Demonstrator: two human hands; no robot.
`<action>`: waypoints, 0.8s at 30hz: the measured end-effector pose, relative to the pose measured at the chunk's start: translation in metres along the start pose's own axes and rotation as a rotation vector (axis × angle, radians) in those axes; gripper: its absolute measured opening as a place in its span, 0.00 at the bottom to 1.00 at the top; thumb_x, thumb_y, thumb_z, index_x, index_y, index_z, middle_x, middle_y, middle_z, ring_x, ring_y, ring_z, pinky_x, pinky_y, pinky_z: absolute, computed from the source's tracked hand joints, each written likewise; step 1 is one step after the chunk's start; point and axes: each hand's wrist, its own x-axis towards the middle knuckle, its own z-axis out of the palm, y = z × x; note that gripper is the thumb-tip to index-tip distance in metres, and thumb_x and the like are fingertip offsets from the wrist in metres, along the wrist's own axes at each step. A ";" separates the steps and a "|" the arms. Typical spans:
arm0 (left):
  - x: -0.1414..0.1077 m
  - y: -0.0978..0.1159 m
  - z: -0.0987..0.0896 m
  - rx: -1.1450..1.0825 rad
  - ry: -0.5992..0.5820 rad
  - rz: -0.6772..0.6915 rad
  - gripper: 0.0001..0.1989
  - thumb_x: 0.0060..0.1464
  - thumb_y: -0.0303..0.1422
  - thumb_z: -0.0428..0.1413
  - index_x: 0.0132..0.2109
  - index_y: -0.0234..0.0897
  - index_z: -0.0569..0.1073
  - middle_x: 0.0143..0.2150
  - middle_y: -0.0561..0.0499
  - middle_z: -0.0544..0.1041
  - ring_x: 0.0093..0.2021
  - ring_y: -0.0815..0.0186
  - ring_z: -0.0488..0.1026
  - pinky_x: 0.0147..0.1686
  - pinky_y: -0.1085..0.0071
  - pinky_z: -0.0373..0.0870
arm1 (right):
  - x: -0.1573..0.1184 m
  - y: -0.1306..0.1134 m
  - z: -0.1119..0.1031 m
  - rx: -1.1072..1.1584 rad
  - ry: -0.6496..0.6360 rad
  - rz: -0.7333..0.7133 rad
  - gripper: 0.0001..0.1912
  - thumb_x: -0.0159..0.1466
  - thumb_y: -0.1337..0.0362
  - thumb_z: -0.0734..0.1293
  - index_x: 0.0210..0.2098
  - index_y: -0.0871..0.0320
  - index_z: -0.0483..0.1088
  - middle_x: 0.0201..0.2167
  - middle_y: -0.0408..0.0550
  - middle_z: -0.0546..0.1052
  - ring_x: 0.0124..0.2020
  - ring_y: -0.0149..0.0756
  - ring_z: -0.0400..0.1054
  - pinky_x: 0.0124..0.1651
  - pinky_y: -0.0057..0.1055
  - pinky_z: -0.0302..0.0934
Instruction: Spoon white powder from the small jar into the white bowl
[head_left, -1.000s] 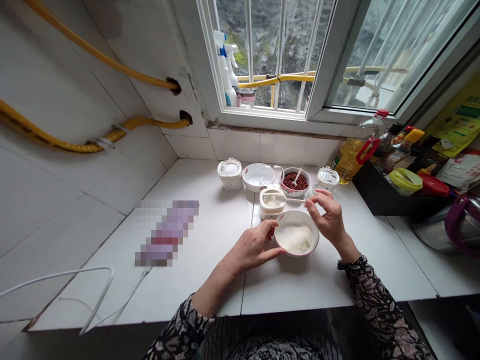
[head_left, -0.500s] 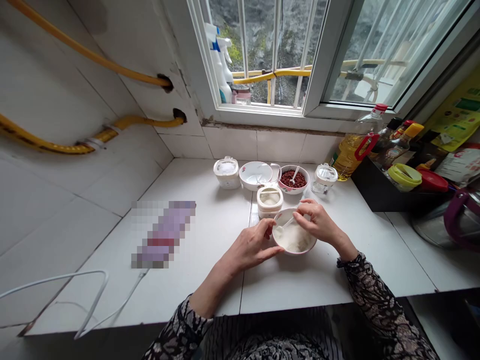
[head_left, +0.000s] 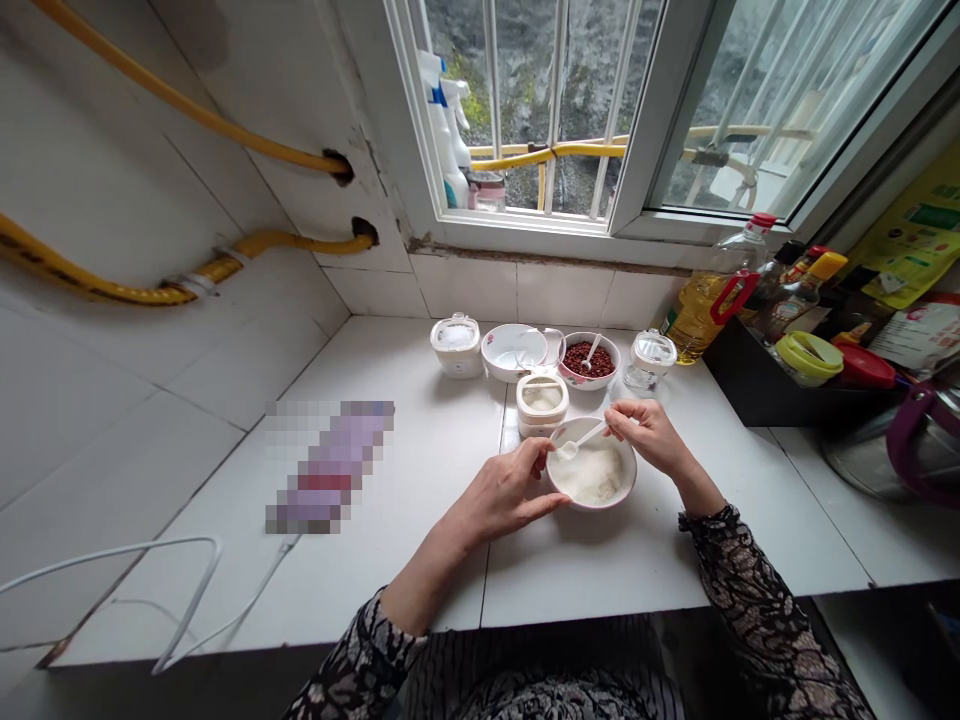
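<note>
A white bowl [head_left: 628, 480] with white powder [head_left: 596, 475] in it stands on the counter. My left hand [head_left: 502, 495] grips its left rim between thumb and fingers. With my right hand [head_left: 643, 432] I pinch the handle of a small white spoon [head_left: 571, 449], whose head is over the bowl's left part. Just behind the bowl is an open square jar [head_left: 541, 402] of white contents. Farther back stand a lidded jar of white contents [head_left: 456, 350], a white bowl [head_left: 514, 350], a bowl of red beans [head_left: 588, 362] with a spoon, and a clear lidded jar [head_left: 651, 362].
An oil bottle [head_left: 705, 305] and a black box [head_left: 772, 390] of condiments stand at the back right, beside a metal pot [head_left: 870, 450] with a purple handle. A blurred purple object [head_left: 334, 470] with a white cable [head_left: 259, 590] lies at left. The counter's front edge is near me.
My right hand has moved slightly right and its spoon has lifted off the powder, showing more clearly. My left hand keeps its grip on the bowl. The view has shifted slightly.
</note>
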 end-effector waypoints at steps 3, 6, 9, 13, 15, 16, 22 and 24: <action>0.000 0.000 0.000 0.007 -0.002 -0.012 0.22 0.61 0.48 0.57 0.53 0.38 0.62 0.38 0.50 0.75 0.35 0.61 0.77 0.34 0.66 0.74 | -0.001 -0.002 0.002 -0.095 0.031 -0.081 0.20 0.65 0.59 0.63 0.18 0.57 0.67 0.18 0.42 0.68 0.24 0.31 0.62 0.32 0.30 0.58; 0.000 0.000 0.000 0.008 -0.003 -0.021 0.23 0.60 0.47 0.58 0.53 0.39 0.63 0.37 0.50 0.75 0.35 0.62 0.77 0.34 0.66 0.74 | -0.001 -0.003 0.005 -0.155 0.032 -0.138 0.19 0.65 0.62 0.62 0.18 0.57 0.65 0.19 0.42 0.68 0.26 0.32 0.62 0.35 0.31 0.59; 0.000 0.000 0.000 0.008 -0.002 -0.021 0.22 0.60 0.47 0.58 0.53 0.39 0.63 0.37 0.51 0.75 0.35 0.62 0.77 0.34 0.66 0.74 | -0.001 -0.002 0.007 -0.162 0.025 -0.147 0.19 0.65 0.63 0.62 0.18 0.57 0.64 0.19 0.42 0.68 0.26 0.31 0.62 0.35 0.31 0.59; 0.000 0.000 0.000 0.002 0.000 -0.019 0.22 0.59 0.46 0.59 0.52 0.38 0.63 0.37 0.50 0.75 0.34 0.62 0.77 0.34 0.67 0.74 | -0.001 -0.001 0.006 -0.129 0.033 -0.116 0.19 0.65 0.62 0.62 0.18 0.57 0.66 0.19 0.42 0.69 0.26 0.32 0.63 0.34 0.30 0.59; 0.000 0.000 0.000 0.000 0.003 -0.017 0.22 0.60 0.46 0.59 0.52 0.38 0.63 0.37 0.50 0.75 0.35 0.62 0.77 0.34 0.67 0.74 | -0.002 -0.001 0.005 -0.092 0.033 -0.087 0.20 0.66 0.60 0.62 0.18 0.58 0.68 0.19 0.42 0.69 0.25 0.31 0.62 0.32 0.29 0.58; 0.000 0.000 0.000 0.001 0.004 -0.014 0.22 0.60 0.46 0.59 0.52 0.38 0.63 0.38 0.50 0.75 0.35 0.62 0.77 0.34 0.66 0.74 | -0.002 -0.002 0.005 -0.070 0.031 -0.071 0.20 0.66 0.59 0.62 0.18 0.58 0.68 0.18 0.42 0.69 0.24 0.31 0.62 0.32 0.29 0.58; 0.000 0.001 -0.001 0.002 0.006 -0.008 0.22 0.60 0.47 0.58 0.53 0.38 0.64 0.37 0.50 0.75 0.35 0.61 0.77 0.34 0.66 0.74 | 0.001 0.000 0.003 0.104 0.018 0.026 0.24 0.64 0.48 0.65 0.18 0.57 0.68 0.15 0.41 0.68 0.20 0.30 0.61 0.28 0.29 0.57; 0.000 0.001 0.000 -0.002 0.005 -0.006 0.22 0.60 0.47 0.58 0.53 0.39 0.63 0.37 0.50 0.75 0.35 0.62 0.77 0.34 0.66 0.74 | 0.003 0.003 0.002 0.160 0.036 0.065 0.26 0.62 0.45 0.66 0.17 0.57 0.67 0.15 0.42 0.69 0.20 0.30 0.61 0.27 0.29 0.57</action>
